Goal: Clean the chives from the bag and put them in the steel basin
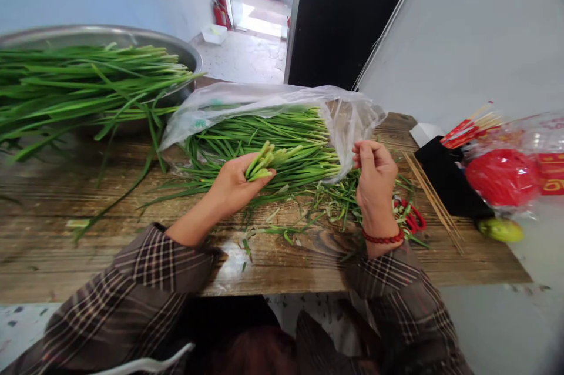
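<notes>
My left hand (238,184) is closed around a small bunch of garlic chives (264,160), their pale cut ends poking up past the thumb. Behind it lies a large heap of garlic chives (282,134), leaves to the left and pale stems to the right, in an opened clear plastic bag (259,93). To the right, my right hand (374,172) is raised beside the bag's edge, thumb and fingers pinched together; anything between them is too small to make out. Trimmed scraps (335,204) lie between my hands. Red-handled scissors (412,216) are partly hidden behind my right wrist.
A big metal basin (189,52) piled with garlic chives stands at the left of the wooden table (273,269). Wooden chopsticks (434,201), a black box (453,178) and a red plastic-wrapped bundle (502,178) are on the right. A doorway opens beyond.
</notes>
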A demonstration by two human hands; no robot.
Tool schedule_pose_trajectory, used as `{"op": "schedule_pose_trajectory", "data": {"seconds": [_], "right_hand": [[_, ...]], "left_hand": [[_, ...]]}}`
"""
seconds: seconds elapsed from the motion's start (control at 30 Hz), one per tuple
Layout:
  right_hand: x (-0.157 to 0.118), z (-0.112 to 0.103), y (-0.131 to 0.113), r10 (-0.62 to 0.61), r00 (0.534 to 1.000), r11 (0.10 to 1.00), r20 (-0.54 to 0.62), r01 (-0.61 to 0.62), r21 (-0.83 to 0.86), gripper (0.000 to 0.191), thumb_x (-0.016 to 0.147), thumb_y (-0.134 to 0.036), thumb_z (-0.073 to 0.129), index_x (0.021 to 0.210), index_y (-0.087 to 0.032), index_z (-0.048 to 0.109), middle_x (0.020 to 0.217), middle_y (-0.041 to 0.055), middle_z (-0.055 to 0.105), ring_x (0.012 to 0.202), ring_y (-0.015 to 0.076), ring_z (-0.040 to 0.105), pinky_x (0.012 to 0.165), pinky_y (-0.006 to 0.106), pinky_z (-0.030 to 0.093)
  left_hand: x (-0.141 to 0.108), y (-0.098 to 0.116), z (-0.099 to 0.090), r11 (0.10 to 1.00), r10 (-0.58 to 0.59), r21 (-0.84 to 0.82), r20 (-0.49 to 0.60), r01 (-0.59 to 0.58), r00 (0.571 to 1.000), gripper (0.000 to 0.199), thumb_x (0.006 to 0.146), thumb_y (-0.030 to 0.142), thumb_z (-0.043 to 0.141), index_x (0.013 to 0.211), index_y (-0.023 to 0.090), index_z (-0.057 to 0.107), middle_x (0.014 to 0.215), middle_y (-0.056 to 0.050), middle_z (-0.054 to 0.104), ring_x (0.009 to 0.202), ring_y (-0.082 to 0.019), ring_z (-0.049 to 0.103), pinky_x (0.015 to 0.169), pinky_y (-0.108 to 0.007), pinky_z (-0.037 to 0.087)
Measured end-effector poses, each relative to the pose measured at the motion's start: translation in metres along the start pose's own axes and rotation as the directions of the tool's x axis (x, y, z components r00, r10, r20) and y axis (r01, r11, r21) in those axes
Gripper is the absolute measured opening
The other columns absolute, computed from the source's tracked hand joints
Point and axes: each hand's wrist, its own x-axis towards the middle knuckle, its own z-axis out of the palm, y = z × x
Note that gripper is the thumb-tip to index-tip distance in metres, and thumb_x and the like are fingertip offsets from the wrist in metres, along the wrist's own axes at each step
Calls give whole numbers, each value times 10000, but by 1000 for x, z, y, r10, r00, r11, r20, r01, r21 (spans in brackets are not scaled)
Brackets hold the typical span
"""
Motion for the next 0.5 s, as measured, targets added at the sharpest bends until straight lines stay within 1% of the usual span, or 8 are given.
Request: {"op": "schedule_pose_trajectory", "data": {"seconds": [0.1,0.13,0.2,0.23,0.3,0.37,0.43,0.5], "right_hand": [[3,-2,5,-22,1000,1000,18,22,2,218,872,-384,593,985,-212,664,834,8,655,696,116,584,649,245,475],[3,-2,7,-24,999,1000,48,24,-9,224,883,-377,578,1007,-212,665,843,11,666,707,120,598,665,251,487],[2,-1,10,-40,989,997,143,49,-64,236,907,-370,540,1024,-213,674,883,26,700,774,141,639,733,281,514],[1,0,13,-57,977,991,206,81,-106,246,920,-366,517,1031,-216,678,918,36,716,828,156,657,780,303,521],[1,2,19,-112,932,960,345,191,-207,268,941,-343,472,1040,-220,688,1011,55,731,959,185,666,886,350,509],[1,4,28,-160,878,893,452,324,-313,286,948,-300,441,1056,-215,691,1096,73,721,1061,210,644,965,391,476],[4,5,37,-164,840,810,517,413,-415,303,942,-250,425,1081,-200,689,1145,95,705,1105,234,623,991,421,453],[6,5,45,-133,822,745,554,451,-491,307,931,-212,428,1090,-184,689,1155,113,697,1108,253,612,985,438,445]], "left_hand": [[0,-2,-2,1000,-10,-17,-57,10,998,262,812,393,622,853,141,679,826,-41,693,749,-180,620,683,-272,479],[-1,-2,-3,1000,-4,-24,-82,2,997,269,819,395,617,881,143,687,861,-49,706,778,-185,630,704,-277,486],[-1,0,-6,1000,3,-12,-148,-5,989,262,828,389,605,899,152,693,871,-46,716,788,-180,636,716,-274,495],[-2,2,-7,1000,2,5,-183,-1,983,253,828,384,604,892,157,692,857,-38,716,777,-175,636,710,-269,497],[-3,6,-10,1000,-1,25,-240,7,971,231,828,375,603,872,165,690,845,-26,719,766,-166,641,706,-256,503],[-4,10,-13,1000,5,20,-268,0,964,221,842,366,590,866,171,692,857,-22,727,770,-159,650,720,-247,508],[-4,12,-13,1000,17,11,-265,-15,964,225,861,358,570,888,173,696,884,-24,733,785,-152,656,746,-243,510],[-4,10,-11,1000,19,11,-239,-17,971,237,867,361,561,898,167,695,886,-27,731,794,-152,655,763,-248,508]]}}
